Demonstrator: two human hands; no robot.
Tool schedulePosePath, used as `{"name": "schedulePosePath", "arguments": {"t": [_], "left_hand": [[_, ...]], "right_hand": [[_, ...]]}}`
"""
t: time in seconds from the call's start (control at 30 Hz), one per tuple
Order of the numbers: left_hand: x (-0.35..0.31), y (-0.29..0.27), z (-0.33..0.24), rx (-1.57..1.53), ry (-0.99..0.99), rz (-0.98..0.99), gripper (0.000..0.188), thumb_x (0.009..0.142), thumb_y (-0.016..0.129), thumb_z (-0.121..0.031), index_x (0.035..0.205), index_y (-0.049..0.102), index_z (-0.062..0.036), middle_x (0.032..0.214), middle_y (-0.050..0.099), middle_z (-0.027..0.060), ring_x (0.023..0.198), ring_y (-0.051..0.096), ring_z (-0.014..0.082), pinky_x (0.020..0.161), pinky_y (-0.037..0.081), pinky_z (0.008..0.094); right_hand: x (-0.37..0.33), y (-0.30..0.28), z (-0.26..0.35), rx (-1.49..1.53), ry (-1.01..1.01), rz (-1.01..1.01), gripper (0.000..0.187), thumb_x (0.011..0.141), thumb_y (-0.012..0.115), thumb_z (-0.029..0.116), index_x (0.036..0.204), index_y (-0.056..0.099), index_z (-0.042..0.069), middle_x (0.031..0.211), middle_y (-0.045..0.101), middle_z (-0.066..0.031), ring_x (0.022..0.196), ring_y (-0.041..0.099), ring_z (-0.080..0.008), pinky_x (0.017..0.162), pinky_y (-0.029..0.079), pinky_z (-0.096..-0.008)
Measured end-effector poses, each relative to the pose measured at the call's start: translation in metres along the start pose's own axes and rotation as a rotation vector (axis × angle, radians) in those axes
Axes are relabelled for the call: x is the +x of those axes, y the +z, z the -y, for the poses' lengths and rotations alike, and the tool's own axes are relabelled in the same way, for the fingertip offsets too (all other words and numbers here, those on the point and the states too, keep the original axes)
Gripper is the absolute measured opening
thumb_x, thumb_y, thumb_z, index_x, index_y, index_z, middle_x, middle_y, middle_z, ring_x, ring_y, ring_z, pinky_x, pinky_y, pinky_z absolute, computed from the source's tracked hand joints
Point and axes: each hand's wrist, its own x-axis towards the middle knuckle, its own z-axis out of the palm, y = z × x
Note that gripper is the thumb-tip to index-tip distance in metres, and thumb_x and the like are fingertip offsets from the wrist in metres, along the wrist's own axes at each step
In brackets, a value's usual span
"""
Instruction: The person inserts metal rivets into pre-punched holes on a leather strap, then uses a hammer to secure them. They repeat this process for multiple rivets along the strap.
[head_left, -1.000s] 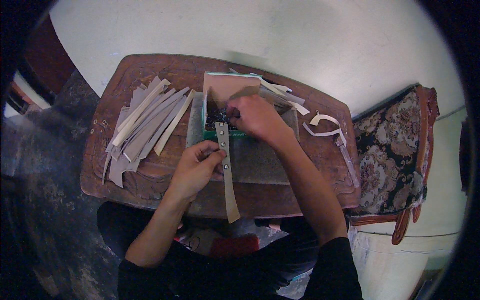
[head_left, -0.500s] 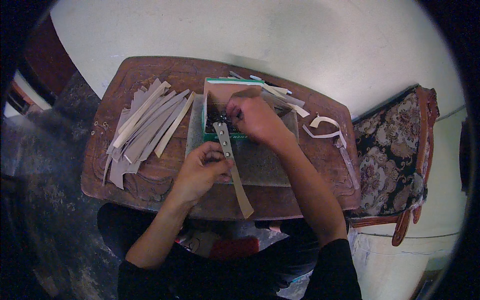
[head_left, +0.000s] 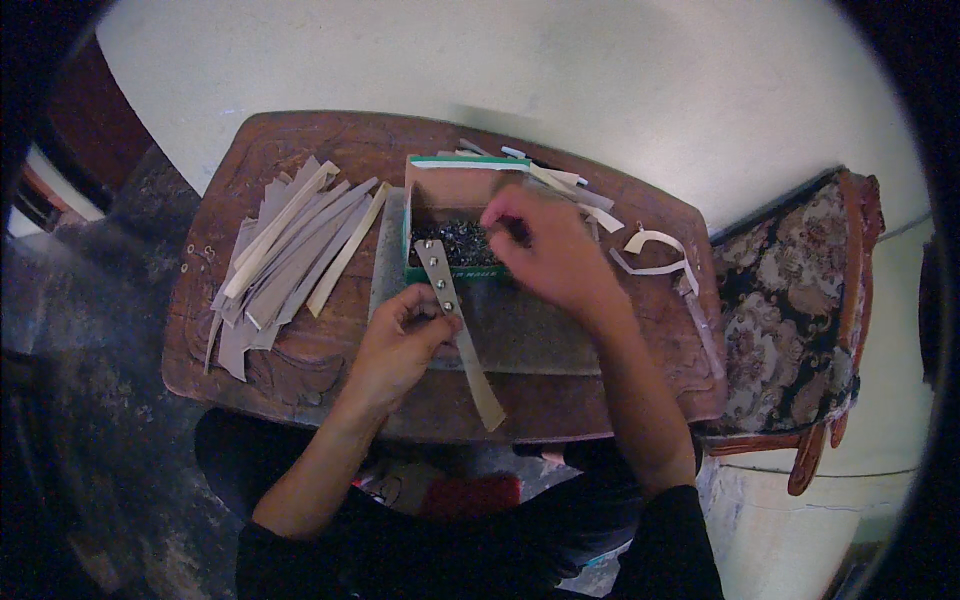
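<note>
My left hand [head_left: 405, 335] pinches a narrow pale strip [head_left: 478, 378] partway along its length. Several round metal snap studs [head_left: 433, 262] sit in a row on its upper part. The strip's top end reaches over the front edge of a green-edged cardboard box [head_left: 411, 210]. Inside the box lies a heap of small dark, shiny metal pieces [head_left: 460, 243]. Above the box's right side is my right hand [head_left: 550, 245], slightly blurred, with fingers curled in. Whatever its fingertips may hold is too small and smeared to make out.
A pile of grey and cream strips [head_left: 300, 240] covers the left of the carved wooden table [head_left: 300, 385]. A dark grey board [head_left: 540, 345] lies under the box. More strips [head_left: 575, 190] lie behind, and a curled strip [head_left: 665, 250] rests at right. A patterned chair [head_left: 790, 300] adjoins the table.
My right hand has come up and to the right, away from the metal pieces, uncovering more of them. The strip in my left hand has tilted slightly, its top end shifting left.
</note>
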Motion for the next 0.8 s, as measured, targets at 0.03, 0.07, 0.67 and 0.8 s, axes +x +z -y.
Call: {"name": "schedulePosePath", "arguments": {"t": [0.03,0.07,0.67,0.8], "left_hand": [[-0.001,0.000,-0.002,0.007,-0.004,-0.019,0.019,0.083,0.061,-0.002,0.101,0.058,-0.0045,0.090,0.059,0.0023,0.083,0.058,0.0127,0.070,0.051,0.0267],[-0.001,0.000,-0.003,0.014,-0.008,-0.040,0.019,0.082,0.061,-0.002,0.101,0.058,-0.0050,0.090,0.059,0.0022,0.083,0.058,0.0128,0.070,0.050,0.0263],[0.021,-0.010,-0.011,0.112,0.244,-0.018,0.017,0.088,0.057,-0.001,0.104,0.058,-0.0047,0.102,0.067,0.0052,0.083,0.059,0.0088,0.064,0.047,0.0229],[0.026,-0.010,-0.016,0.082,0.197,-0.046,0.017,0.088,0.057,-0.002,0.104,0.057,-0.0047,0.103,0.066,0.0061,0.083,0.060,0.0101,0.062,0.049,0.0234]], "right_hand": [[-0.003,-0.009,0.004,0.018,0.030,-0.063,0.012,0.084,0.052,0.005,0.094,0.059,0.003,0.077,0.060,-0.0065,0.069,0.057,-0.0143,0.066,0.047,-0.0275],[-0.006,-0.016,0.004,0.037,0.060,-0.125,0.012,0.085,0.052,0.005,0.093,0.059,0.003,0.076,0.059,-0.0042,0.068,0.055,-0.0107,0.065,0.046,-0.0252],[-0.046,-0.010,-0.004,-0.148,0.054,0.086,0.029,0.080,0.053,0.004,0.107,0.063,0.006,0.091,0.061,-0.0196,0.085,0.059,-0.0389,0.079,0.048,-0.0444],[-0.045,0.015,-0.017,-0.197,0.125,0.000,0.024,0.079,0.055,0.005,0.102,0.063,0.003,0.091,0.061,-0.0187,0.087,0.059,-0.0382,0.079,0.048,-0.0462]]}}
